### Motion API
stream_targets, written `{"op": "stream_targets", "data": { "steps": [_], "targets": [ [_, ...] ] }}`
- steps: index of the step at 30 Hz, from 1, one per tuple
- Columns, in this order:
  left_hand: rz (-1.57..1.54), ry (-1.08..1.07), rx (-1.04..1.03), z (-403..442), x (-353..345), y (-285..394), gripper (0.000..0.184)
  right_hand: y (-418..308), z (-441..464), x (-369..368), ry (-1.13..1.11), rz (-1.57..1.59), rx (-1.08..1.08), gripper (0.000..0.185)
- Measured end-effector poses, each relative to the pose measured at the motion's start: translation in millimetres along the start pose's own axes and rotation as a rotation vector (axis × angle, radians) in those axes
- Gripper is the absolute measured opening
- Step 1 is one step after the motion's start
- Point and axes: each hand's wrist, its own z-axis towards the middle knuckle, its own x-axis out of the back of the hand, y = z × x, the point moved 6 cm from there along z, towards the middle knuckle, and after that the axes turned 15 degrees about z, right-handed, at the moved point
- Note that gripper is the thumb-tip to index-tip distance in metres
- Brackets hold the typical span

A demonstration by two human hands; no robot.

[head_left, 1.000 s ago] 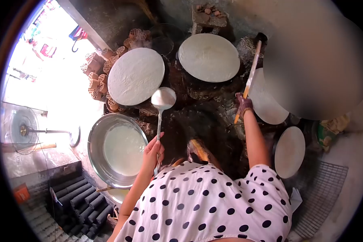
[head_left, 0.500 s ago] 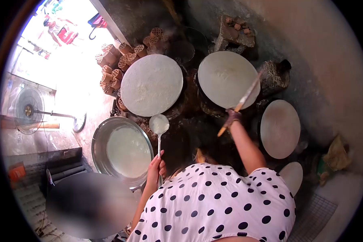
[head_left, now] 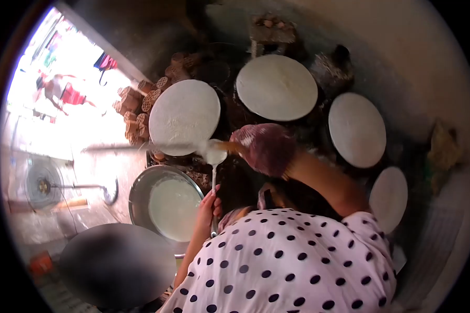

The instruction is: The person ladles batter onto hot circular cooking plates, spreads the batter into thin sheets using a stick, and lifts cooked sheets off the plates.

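Note:
My left hand [head_left: 210, 204] is closed round the handle of a metal ladle [head_left: 214, 177]. White liquid shows in the ladle's bowl, near the lower edge of the left white round [head_left: 185, 112]. A dark purplish covering, glove or cloth, wraps my right hand [head_left: 263, 149], which grips a long flat stick [head_left: 230, 147]. The stick, blurred by motion, points left, passing over the ladle's bowl and the left round's near edge; I cannot tell whether they touch. Below the ladle's left side stands a wide metal basin [head_left: 141, 198] of white batter-like liquid.
More white rounds stand at the top middle [head_left: 277, 86], the right [head_left: 357, 130] and lower right [head_left: 389, 201]. Perforated clay-coloured cylinders [head_left: 136, 112] are piled on the left. A fan [head_left: 44, 185] stands near the bright doorway, where a person [head_left: 60, 91] is outside.
My right hand has swung left and nearer, from the middle round towards the ladle, turning the stick to point left. My left hand still holds the ladle. The view has shifted.

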Motion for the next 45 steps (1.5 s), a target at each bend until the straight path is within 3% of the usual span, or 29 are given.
{"op": "stream_targets", "data": {
  "steps": [5, 14, 16, 18, 20, 24, 26, 27, 32, 34, 38, 42, 44, 45],
  "targets": [
    [0.293, -0.302, 0.089, 60.2, 26.3, -78.7, 0.040, -83.0, -114.0, 19.3, 0.126, -0.115, -0.040, 0.015],
    [0.330, -0.757, 0.558, 57.5, -90.6, -149.7, 0.042, -126.4, -257.1, 12.0, 0.396, -0.162, -0.326, 0.015],
    [0.590, -1.013, 0.243, 40.9, -129.6, -162.5, 0.040, -135.0, -286.6, 12.8, 0.449, -0.168, -0.370, 0.015],
    [0.640, -1.043, 0.333, 22.7, -159.4, -178.6, 0.041, -141.1, -310.4, 12.3, 0.488, -0.176, -0.426, 0.015],
    [0.711, -0.933, 0.433, -22.4, -189.1, -175.3, 0.041, -148.9, -338.5, 9.6, 0.529, -0.181, -0.483, 0.015],
    [0.881, -1.048, 0.329, -52.6, -221.4, -200.5, 0.041, -161.2, -388.0, 3.5, 0.596, -0.177, -0.564, 0.015],
    [0.780, -1.008, 0.528, -65.2, -231.0, -220.8, 0.042, -166.3, -410.8, 0.9, 0.626, -0.178, -0.590, 0.016],
    [0.766, -0.987, 0.571, -72.8, -235.1, -229.7, 0.053, -169.5, -422.0, -0.7, 0.638, -0.179, -0.593, 0.016],
    [0.836, -1.073, 0.634, -101.9, -250.3, -267.6, 0.041, -193.6, -480.5, -8.9, 0.703, -0.214, -0.615, 0.016],
    [0.841, -0.977, 0.509, -100.4, -253.3, -271.7, 0.040, -194.4, -498.5, -7.3, 0.726, -0.208, -0.629, 0.016],
    [0.919, -0.877, 0.498, -132.4, -271.9, -277.9, 0.036, -203.2, -539.5, -8.3, 0.760, -0.213, -0.665, 0.016],
    [0.719, -0.912, 0.534, -146.1, -272.0, -306.4, 0.035, -211.2, -591.7, -12.7, 0.791, -0.231, -0.723, 0.016],
    [0.576, -0.844, 0.680, -161.4, -278.1, -323.6, 0.033, -211.0, -613.9, -13.0, 0.791, -0.237, -0.772, 0.017],
    [0.460, -0.920, 0.752, -146.4, -270.4, -337.9, 0.032, -212.2, -620.5, -13.7, 0.785, -0.242, -0.790, 0.017]
  ]
}}
